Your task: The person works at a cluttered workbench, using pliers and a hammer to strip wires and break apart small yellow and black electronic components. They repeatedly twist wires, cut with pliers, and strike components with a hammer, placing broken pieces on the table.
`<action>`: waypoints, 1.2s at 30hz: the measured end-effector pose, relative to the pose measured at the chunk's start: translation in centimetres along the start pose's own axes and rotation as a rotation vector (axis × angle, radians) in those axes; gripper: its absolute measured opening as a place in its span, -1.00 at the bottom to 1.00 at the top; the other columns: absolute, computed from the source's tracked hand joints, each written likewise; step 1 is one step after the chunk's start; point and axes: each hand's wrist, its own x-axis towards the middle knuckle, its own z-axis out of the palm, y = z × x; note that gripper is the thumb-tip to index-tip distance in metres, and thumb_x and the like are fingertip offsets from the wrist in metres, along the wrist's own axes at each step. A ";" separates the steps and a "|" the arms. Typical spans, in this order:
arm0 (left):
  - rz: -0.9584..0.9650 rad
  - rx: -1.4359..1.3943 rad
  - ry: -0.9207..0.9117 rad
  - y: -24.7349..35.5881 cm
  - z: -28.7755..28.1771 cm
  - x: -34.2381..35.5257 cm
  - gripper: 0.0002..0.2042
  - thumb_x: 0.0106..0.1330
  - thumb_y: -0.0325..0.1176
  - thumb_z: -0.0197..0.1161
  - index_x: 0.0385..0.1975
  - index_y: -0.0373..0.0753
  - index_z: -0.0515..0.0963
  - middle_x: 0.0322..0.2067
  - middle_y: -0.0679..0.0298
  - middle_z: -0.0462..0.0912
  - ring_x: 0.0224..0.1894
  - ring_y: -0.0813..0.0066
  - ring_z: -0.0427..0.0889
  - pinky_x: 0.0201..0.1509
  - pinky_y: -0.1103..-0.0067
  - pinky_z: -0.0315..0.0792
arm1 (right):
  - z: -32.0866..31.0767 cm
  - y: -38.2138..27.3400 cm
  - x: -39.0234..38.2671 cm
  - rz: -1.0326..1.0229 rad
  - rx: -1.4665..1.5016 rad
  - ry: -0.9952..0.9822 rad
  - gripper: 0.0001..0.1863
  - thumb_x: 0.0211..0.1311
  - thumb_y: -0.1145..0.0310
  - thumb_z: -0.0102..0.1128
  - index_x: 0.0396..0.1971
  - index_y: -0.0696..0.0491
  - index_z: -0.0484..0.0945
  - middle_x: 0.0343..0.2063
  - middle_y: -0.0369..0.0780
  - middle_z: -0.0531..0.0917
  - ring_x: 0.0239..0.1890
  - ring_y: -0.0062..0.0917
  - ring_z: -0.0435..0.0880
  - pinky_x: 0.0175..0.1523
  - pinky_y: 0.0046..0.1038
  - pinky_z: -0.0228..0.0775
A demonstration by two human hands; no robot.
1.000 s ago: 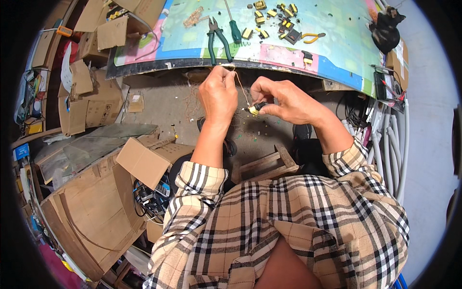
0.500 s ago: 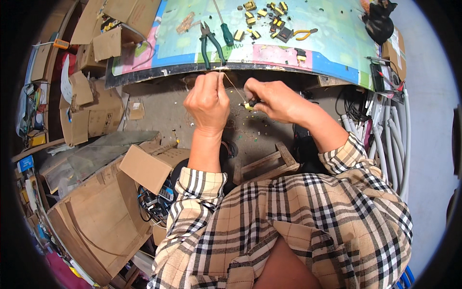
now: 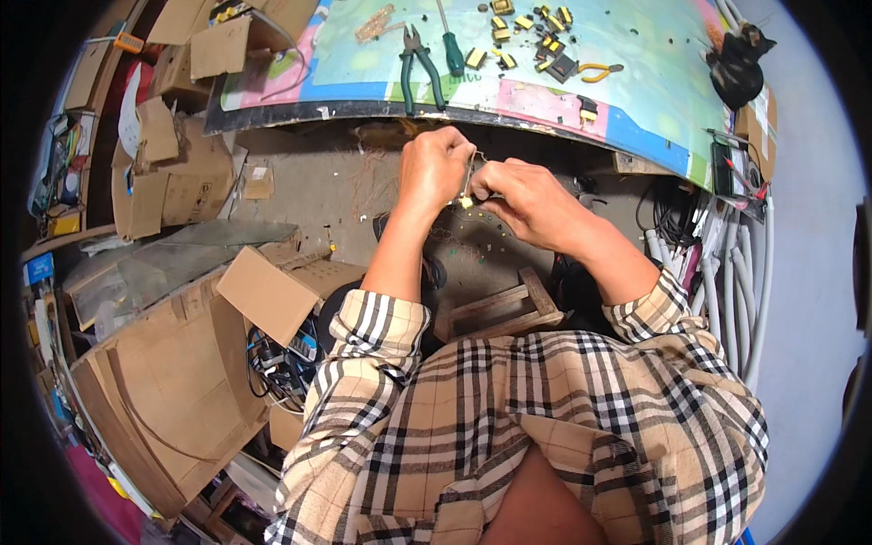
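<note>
My left hand is closed, its fingertips pinching a thin copper wire. Just to its right, my right hand grips a small yellow and black transformer coil, mostly hidden by the fingers. The wire runs in a short slack loop between the two hands. Both hands are held in front of the table's near edge, above the floor. Beyond them on the table lie green-handled pliers, a green-handled screwdriver and yellow-handled cutters.
Several small yellow and black transformers lie on the colourful tabletop, beside a tangle of copper wire. A black cat sits at the far right. Cardboard boxes stand left, a wooden stool below, grey pipes right.
My left hand has moved right, close to my right hand, and the wire that was stretched between them now hangs slack. The whole view has shifted slightly.
</note>
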 end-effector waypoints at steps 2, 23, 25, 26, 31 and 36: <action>-0.018 -0.109 -0.124 -1.2 0.3 0.2 -0.86 0.15 -0.39 0.31 -0.49 -0.34 0.60 -0.64 0.27 0.59 -0.57 0.62 0.48 -0.44 0.54 0.40 | -0.1 -0.4 0.1 -0.013 0.011 -0.016 -0.73 0.01 0.59 0.25 -0.30 0.12 0.36 -0.46 -0.14 0.50 -0.36 -0.16 0.52 -0.26 -0.26 0.35; -0.054 -0.490 0.076 0.7 -7.8 -3.0 -0.90 0.26 -0.49 0.25 -0.49 -0.34 0.54 -0.58 0.55 0.42 -0.52 0.82 0.25 -0.46 0.75 0.13 | -4.8 8.7 -1.1 0.878 1.065 0.789 -0.69 0.24 0.54 0.14 -0.03 0.26 0.37 -0.21 -0.16 0.58 -0.23 -0.54 0.59 -0.18 -0.58 0.53; -0.045 -0.399 0.163 0.2 -8.4 -3.1 -0.87 0.25 -0.49 0.24 -0.53 -0.33 0.52 -0.65 0.58 0.34 -0.58 0.85 0.18 -0.56 0.74 0.07 | -5.9 9.6 -1.6 0.808 1.234 0.837 -0.65 0.26 0.55 0.12 0.02 0.29 0.35 -0.16 -0.12 0.57 -0.18 -0.51 0.59 -0.11 -0.58 0.52; -0.016 -0.359 0.237 -0.4 -8.6 -2.9 -0.87 0.26 -0.48 0.24 -0.54 -0.32 0.52 -0.65 0.58 0.34 -0.59 0.83 0.18 -0.56 0.72 0.07 | -6.4 10.0 -2.0 0.765 1.298 0.836 -0.63 0.26 0.55 0.12 0.05 0.31 0.34 -0.14 -0.11 0.57 -0.16 -0.50 0.59 -0.10 -0.57 0.51; -0.110 -0.485 0.302 -1.0 -9.5 -2.6 -0.87 0.25 -0.48 0.25 -0.54 -0.30 0.53 -0.61 0.57 0.39 -0.55 0.83 0.23 -0.51 0.74 0.12 | -7.2 9.5 -2.3 0.766 1.263 0.777 -0.62 0.25 0.52 0.15 0.05 0.29 0.40 -0.16 -0.14 0.60 -0.18 -0.53 0.59 -0.13 -0.60 0.49; -0.324 -0.709 0.189 -1.2 -8.7 -2.1 -0.92 0.27 -0.36 0.27 -0.37 -0.21 0.56 -0.68 0.59 0.30 -0.72 0.83 0.04 -0.66 0.74 -0.11 | -5.8 7.9 -1.5 0.802 1.231 0.490 -0.59 0.24 0.47 0.19 0.07 0.24 0.40 -0.13 -0.19 0.58 -0.15 -0.57 0.58 -0.10 -0.60 0.50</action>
